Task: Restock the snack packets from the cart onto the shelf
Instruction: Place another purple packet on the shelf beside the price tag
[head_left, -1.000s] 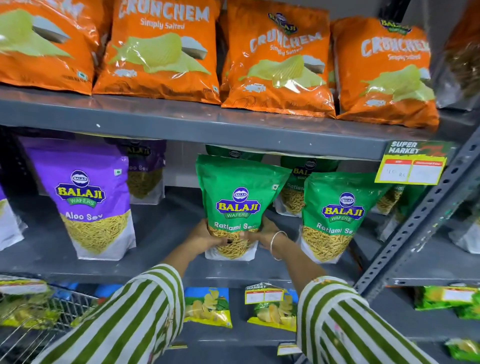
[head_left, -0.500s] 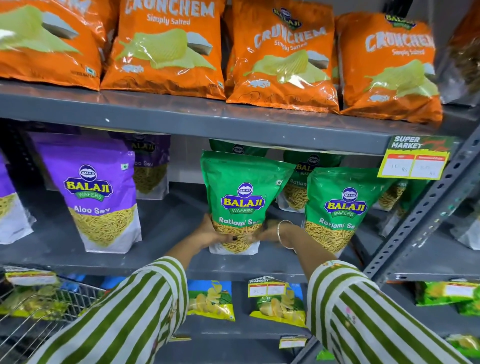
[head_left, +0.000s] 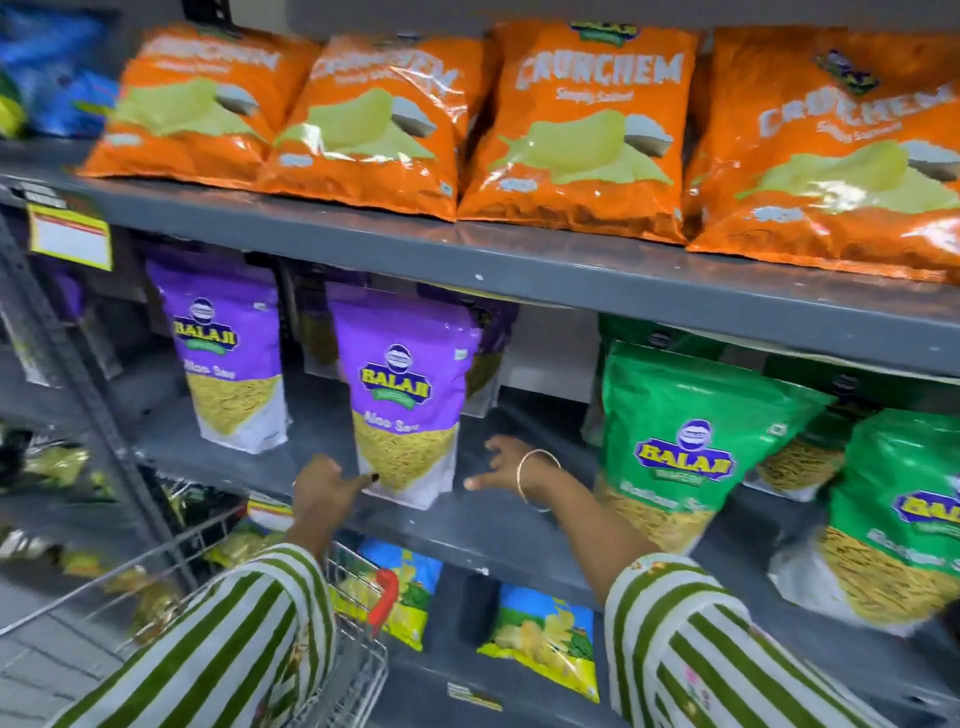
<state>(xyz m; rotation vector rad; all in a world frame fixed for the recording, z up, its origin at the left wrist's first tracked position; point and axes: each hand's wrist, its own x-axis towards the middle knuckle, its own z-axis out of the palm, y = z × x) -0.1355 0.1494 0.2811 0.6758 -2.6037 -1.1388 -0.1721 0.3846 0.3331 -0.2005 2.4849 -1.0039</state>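
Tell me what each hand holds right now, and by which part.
Nothing is held. The left hand touches the lower left corner of the purple Aloo Sev packet, no grip closed; the right hand is open beside it.

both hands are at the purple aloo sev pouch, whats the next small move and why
Probably close both hands on the front purple pouch and square it up. The left hand touches its lower left corner; the right hand hovers open beside it, holding nothing. The pouch stands near the shelf edge.
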